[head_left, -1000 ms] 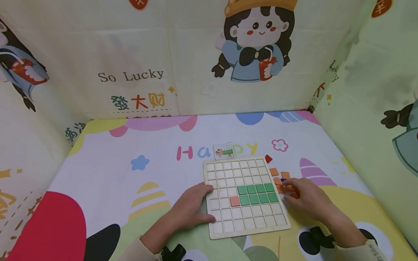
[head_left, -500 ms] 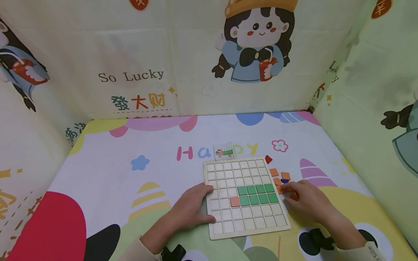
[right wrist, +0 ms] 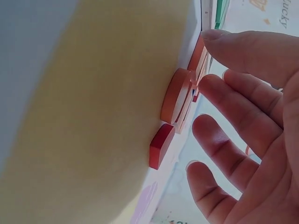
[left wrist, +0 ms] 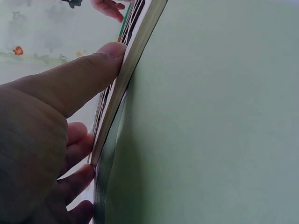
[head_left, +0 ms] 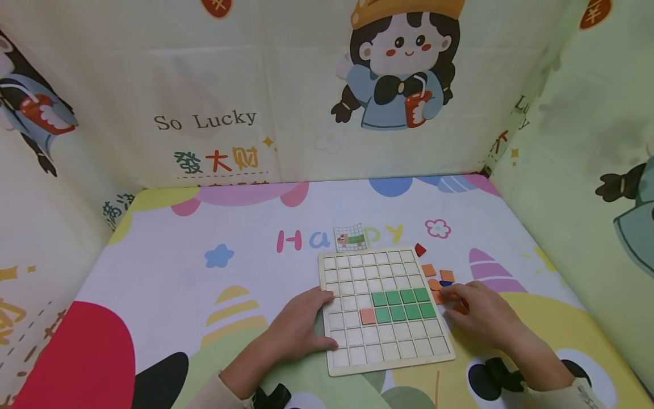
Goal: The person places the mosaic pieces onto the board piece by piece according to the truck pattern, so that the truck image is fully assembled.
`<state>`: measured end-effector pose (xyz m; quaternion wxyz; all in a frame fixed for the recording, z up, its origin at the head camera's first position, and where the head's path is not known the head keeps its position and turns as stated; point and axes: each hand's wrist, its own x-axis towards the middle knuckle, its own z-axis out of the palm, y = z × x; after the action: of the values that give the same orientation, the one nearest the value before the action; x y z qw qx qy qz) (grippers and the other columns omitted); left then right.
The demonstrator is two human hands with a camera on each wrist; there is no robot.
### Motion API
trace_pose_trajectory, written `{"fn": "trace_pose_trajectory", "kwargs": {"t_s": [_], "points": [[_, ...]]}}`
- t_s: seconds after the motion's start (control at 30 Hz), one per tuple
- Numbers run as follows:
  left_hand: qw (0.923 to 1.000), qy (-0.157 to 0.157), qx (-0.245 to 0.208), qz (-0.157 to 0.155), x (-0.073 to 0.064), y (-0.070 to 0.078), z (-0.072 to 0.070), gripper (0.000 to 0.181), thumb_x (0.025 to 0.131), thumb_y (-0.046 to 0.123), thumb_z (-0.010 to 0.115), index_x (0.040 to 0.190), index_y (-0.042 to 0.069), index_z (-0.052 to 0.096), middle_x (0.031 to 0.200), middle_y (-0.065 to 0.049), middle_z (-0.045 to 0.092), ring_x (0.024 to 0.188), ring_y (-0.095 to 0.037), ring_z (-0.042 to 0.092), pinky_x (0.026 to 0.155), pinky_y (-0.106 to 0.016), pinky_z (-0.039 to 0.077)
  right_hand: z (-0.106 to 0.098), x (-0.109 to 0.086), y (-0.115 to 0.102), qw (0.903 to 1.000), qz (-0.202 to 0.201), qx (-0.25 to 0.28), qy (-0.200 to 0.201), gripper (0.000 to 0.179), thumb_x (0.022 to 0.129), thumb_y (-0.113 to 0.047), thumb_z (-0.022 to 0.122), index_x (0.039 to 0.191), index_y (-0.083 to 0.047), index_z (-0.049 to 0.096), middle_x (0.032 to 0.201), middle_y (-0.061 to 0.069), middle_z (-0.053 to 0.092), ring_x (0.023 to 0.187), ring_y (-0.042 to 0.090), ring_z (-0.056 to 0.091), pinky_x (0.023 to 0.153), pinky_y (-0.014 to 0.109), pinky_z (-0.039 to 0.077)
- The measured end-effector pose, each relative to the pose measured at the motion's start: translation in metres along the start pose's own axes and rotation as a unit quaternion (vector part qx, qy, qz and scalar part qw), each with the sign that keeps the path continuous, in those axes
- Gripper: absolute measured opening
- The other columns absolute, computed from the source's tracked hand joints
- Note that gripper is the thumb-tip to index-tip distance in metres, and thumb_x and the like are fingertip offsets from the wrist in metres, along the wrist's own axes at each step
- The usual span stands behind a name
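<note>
A pale wooden grid board (head_left: 388, 368) lies on the table, with several green square tiles (head_left: 403, 304) and one salmon-coloured square tile (head_left: 368, 316) in its cells. My left hand (head_left: 293, 326) rests thumb and fingertips on the board's left edge; in the left wrist view the thumb (left wrist: 93, 67) presses on the rim. My right hand (head_left: 482, 309) is beside the board's right edge, fingertips at an orange tile (head_left: 437, 296). In the right wrist view its fingers are bent loosely and the thumb is apart from them. A red piece (right wrist: 161, 147) and a round-edged orange piece (right wrist: 176, 95) lie beneath.
Behind the board lies a small picture card (head_left: 350, 237) with a gridded green and salmon drawing. A red piece (head_left: 420, 250), more orange tiles (head_left: 428, 270) and a dark blue piece (head_left: 446, 283) lie right of the board. Printed cloth walls (head_left: 296, 142) surround the table.
My right fingertips have moved slightly nearer from the dark blue piece to the orange tile, uncovering the blue piece. The left hand and the board have stayed put.
</note>
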<state>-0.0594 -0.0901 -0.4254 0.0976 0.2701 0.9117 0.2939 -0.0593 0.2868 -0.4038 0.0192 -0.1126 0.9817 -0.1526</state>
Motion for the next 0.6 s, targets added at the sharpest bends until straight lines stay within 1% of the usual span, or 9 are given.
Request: {"fn": "trace_pose_trajectory", "kwargs": {"t_s": [0.13,0.2,0.37,0.6], "points": [[1.0,0.0,-0.001,0.0,0.0001,-0.0003,0.0005,0.078,0.076,0.037,0.087,0.137,0.003,0.052,0.14,-0.009,0.053,0.137,-0.032,0.041,0.111,-0.05,0.036,0.0003,0.0024,-0.0005,1.0,-0.003,0.004,-0.005,0.035,0.079,-0.019,0.084,0.111,-0.009,0.073,0.096,0.002,0.064,0.088,0.023,0.055,0.067,0.037,0.048],[1.0,-0.001,-0.002,-0.002,0.0004,-0.0005,0.0007,0.078,0.076,0.037,0.087,0.138,0.003,0.051,0.141,-0.009,0.053,0.138,-0.032,0.041,0.111,-0.05,0.036,0.0004,0.0022,-0.0007,1.0,-0.003,0.006,-0.006,0.033,0.079,-0.018,0.083,0.11,-0.01,0.074,0.096,0.002,0.065,0.089,0.024,0.056,0.068,0.038,0.049],[1.0,-0.003,-0.001,-0.004,0.0004,0.0,0.0007,0.079,0.077,0.038,0.087,0.138,0.003,0.051,0.141,-0.01,0.053,0.137,-0.032,0.041,0.111,-0.05,0.036,0.0012,-0.0006,-0.0001,1.0,-0.004,0.004,0.0,0.027,0.08,-0.015,0.081,0.107,-0.012,0.075,0.094,-0.002,0.064,0.089,0.022,0.055,0.069,0.037,0.048],[1.0,-0.003,-0.001,-0.005,0.0005,0.0009,-0.0001,0.078,0.077,0.038,0.086,0.138,0.003,0.051,0.141,-0.01,0.053,0.137,-0.032,0.042,0.111,-0.05,0.036,0.0027,0.0008,0.0025,1.0,-0.007,0.004,0.004,0.022,0.08,-0.016,0.083,0.1,-0.015,0.074,0.095,0.0,0.064,0.09,0.025,0.056,0.071,0.04,0.049]]}}
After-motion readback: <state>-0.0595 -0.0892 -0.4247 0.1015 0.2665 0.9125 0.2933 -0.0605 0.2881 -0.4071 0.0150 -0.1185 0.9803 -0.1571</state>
